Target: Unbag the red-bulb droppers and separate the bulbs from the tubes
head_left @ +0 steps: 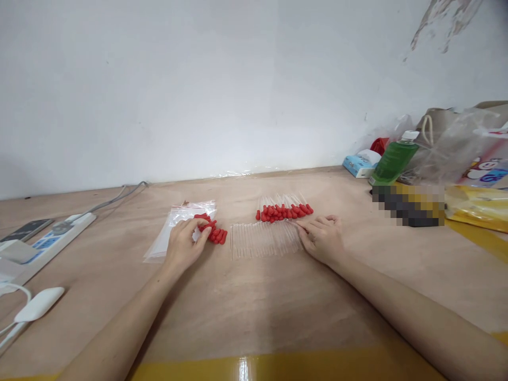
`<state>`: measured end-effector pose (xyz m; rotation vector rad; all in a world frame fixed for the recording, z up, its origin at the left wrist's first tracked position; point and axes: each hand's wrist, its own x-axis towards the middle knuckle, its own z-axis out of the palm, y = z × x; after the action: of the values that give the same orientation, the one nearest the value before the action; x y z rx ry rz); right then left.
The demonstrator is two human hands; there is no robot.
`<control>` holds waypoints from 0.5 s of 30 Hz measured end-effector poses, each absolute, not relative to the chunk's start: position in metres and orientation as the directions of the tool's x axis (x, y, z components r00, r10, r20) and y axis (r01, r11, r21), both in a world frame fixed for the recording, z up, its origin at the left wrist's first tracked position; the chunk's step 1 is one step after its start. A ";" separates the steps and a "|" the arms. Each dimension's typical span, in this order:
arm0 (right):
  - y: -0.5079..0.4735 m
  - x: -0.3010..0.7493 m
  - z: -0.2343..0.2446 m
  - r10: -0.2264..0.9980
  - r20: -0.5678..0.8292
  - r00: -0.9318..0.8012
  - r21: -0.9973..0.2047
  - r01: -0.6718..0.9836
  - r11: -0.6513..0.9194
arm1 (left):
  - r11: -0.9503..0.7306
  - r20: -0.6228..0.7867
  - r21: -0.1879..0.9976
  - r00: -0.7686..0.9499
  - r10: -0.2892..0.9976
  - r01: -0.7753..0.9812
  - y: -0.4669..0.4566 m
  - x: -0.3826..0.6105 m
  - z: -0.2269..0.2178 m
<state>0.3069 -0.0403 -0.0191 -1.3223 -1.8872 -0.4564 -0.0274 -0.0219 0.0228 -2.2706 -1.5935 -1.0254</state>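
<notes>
Red bulbs (214, 233): a small loose pile was noted on the table (254, 312), left of centre, touching the right edge of a clear plastic bag (169, 235).
Left hand (183, 246): it was found at the left end of the pile, fingers curled in and narrow, with thumb and forefinger closed on bulbs at that end. The wrist was rested over the bag.
Right hand (322, 239): it was laid palm down, fingers stretched out and held close together, nothing gripped. The fingertips were placed on the right end of the clear tubes (264, 241).
Clear tubes: a single row was laid side by side, flat on the table, between the two hands and just right of the pile.
Capped tubes (283, 210): a second row, each fitted with a red bulb, was seen just behind the clear row, bulb ends toward the person.
Left margin: a power strip (53, 238) with its cable was recorded, with a phone (26, 229) beside it and a white device (39, 303) nearer the front edge.
Right margin: a green bottle (392, 159) was seen lying tilted near the wall, with a blue box (359, 165) just to its left and plastic carrier bags (456, 148) behind it, all well apart from the hands.
Front edge: a yellow tape strip (278, 368) was observed along the table.
</notes>
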 end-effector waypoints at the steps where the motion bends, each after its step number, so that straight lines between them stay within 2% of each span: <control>1: -0.039 0.307 -0.020 0.637 0.753 -0.166 -0.129 0.912 0.390 | -0.422 0.614 0.212 0.216 0.760 0.881 -0.021 -0.028 0.021; 4: -0.038 0.305 -0.024 0.646 0.740 -0.184 -0.104 0.919 0.381 | -0.447 0.614 0.206 0.240 0.751 0.871 -0.020 -0.031 0.021; 7: -0.039 0.303 -0.025 0.669 0.713 -0.210 -0.101 0.914 0.393 | -0.401 0.686 0.261 0.124 0.717 0.878 -0.020 -0.032 0.030; 9: -0.040 0.303 -0.025 0.689 0.689 -0.226 -0.114 0.904 0.411 | -0.386 0.683 0.272 0.106 0.723 0.881 -0.017 -0.027 0.039; 12: -0.041 0.303 -0.022 0.710 0.658 -0.250 -0.134 0.889 0.438 | -0.406 0.558 0.215 0.230 0.798 0.888 -0.003 -0.007 0.051; 14: -0.041 0.303 -0.021 0.724 0.637 -0.264 -0.148 0.880 0.451 | -0.379 0.396 0.216 0.274 0.877 0.900 0.010 0.016 0.055; 15: -0.041 0.303 -0.020 0.731 0.629 -0.264 -0.159 0.877 0.454 | -0.328 0.285 0.264 0.252 0.925 0.907 0.017 0.028 0.056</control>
<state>0.3030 -0.0409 -0.0203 -1.3375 -2.0615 -0.2920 0.0282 0.0175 0.0556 -2.5209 -1.8460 -0.6282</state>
